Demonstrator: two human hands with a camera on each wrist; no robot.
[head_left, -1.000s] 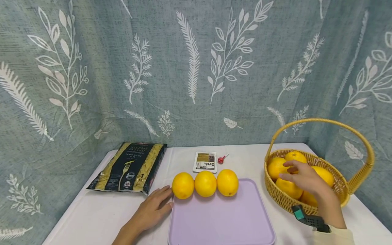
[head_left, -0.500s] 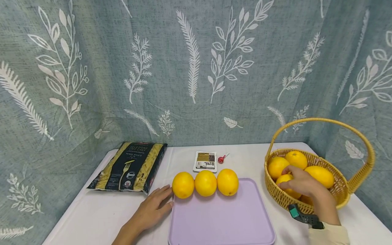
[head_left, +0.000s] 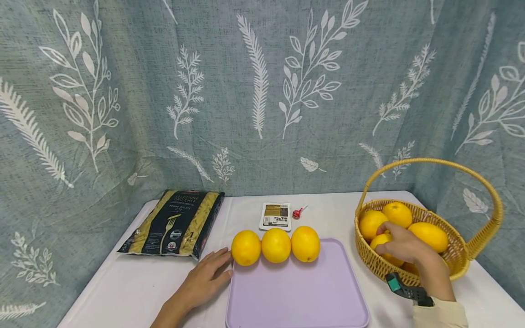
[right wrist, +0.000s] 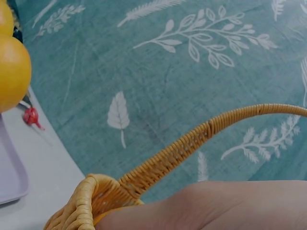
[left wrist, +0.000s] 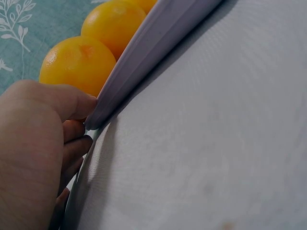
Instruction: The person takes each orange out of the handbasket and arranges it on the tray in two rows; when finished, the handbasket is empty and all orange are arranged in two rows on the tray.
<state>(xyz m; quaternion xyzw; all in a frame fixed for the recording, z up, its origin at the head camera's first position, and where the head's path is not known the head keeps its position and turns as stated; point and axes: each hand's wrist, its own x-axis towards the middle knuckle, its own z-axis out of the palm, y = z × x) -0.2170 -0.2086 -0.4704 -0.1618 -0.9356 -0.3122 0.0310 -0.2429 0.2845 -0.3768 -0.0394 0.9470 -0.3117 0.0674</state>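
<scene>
Three oranges stand in a row along the far side of a lilac tray: a left orange [head_left: 245, 248], a middle orange [head_left: 276, 245] and a right orange [head_left: 305, 244]. My left hand [head_left: 208, 279] rests at the tray's [head_left: 297, 296] left edge, fingers fairly straight, fingertips by the left orange. In the left wrist view, the thumb [left wrist: 79, 101] touches the tray's rim. Inside the wicker basket [head_left: 371, 264], my right hand [head_left: 404, 246] grips the front orange [head_left: 383, 246] between thumb and fingers. The right wrist view shows part of this hand [right wrist: 206, 211]; its fingertips are hidden.
More oranges [head_left: 428, 236] lie in the basket, under its tall arched handle [head_left: 434, 161]. A penne bag [head_left: 176, 223] lies at the back left. Behind the row are a flat white packet [head_left: 275, 217] and a red lollipop [head_left: 297, 214]. A patterned curtain [head_left: 229, 91] closes the back.
My right hand has lowered onto the front orange in the basket and taken hold of it, then stayed nearly still. My left hand and the row of oranges have not moved.
</scene>
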